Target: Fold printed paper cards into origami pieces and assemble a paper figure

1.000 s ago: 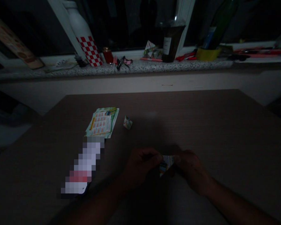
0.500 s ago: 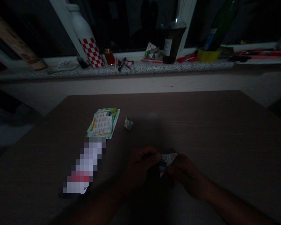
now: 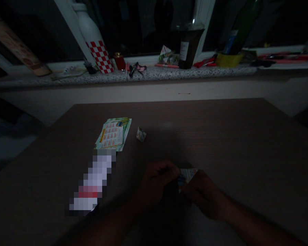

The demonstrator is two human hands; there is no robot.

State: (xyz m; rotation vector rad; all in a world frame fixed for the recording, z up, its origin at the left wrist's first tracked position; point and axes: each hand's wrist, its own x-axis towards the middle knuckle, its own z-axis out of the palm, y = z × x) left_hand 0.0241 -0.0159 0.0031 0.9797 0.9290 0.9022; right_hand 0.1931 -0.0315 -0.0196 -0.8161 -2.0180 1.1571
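A small folded piece of printed paper [image 3: 190,174] is held between my two hands, low over the table. My left hand [image 3: 157,181] pinches its left edge between thumb and fingers. Closed on the paper's right side is my right hand [image 3: 205,193], its thumb pressed near the lower tip. Dim light hides the lower folds and some fingertips. Beyond my left hand sits a small folded paper shape [image 3: 141,134] with pointed corners. To its left lies a stack of printed paper sheets [image 3: 111,134], the top one showing a calendar-like grid.
A blurred-out, lit, phone-like object [image 3: 92,181] lies below the stack on the wooden table [image 3: 220,133]. Along the granite sill [image 3: 159,74] stand a checkered white bottle [image 3: 99,51], a red jar [image 3: 119,62], a plastic cup [image 3: 190,48] and a green bottle [image 3: 242,29].
The folded paper has shifted slightly right between my hands, along with my left fingertips. My right hand has turned a little around it. Everything else stays put.
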